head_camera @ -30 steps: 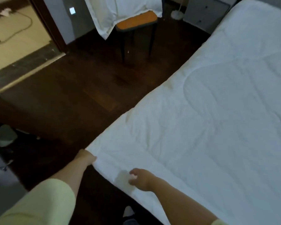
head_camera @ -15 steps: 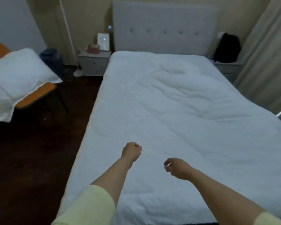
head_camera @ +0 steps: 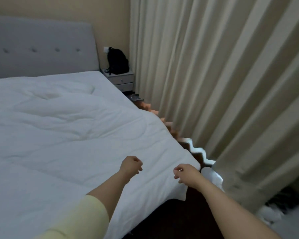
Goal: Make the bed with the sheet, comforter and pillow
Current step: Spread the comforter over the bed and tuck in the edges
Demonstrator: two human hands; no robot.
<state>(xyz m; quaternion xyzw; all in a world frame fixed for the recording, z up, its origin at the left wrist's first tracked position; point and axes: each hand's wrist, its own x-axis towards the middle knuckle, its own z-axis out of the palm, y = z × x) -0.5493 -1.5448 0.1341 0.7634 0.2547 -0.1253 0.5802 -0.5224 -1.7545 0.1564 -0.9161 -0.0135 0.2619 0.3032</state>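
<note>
At the foot corner near the curtain (head_camera: 214, 83), the white comforter (head_camera: 67, 126) lies spread over the bed. The left hand (head_camera: 130, 165) and right hand (head_camera: 186, 173) hover above it, fingers loosely curled, holding nothing. The step looks like straightening this corner; next, I think, they must grip the edge and pull.

The comforter (head_camera: 67, 135) is white cloth, matt and soft-looking, with quilted seams and shallow creases across its top. The headboard (head_camera: 41, 49) is grey fabric, matt, button-tufted. The curtain (head_camera: 223, 83) is a beige woven cloth, matt, hanging in deep regular folds. The backpack (head_camera: 118, 61) is black fabric with a dull finish. The nightstand (head_camera: 123, 79) beneath it looks smooth and painted pale grey; whether wood or laminate cannot be told. The floor (head_camera: 171, 221) is dark wood. The sleeve (head_camera: 86, 219) is pale yellow knit-like cloth, matt.
</note>
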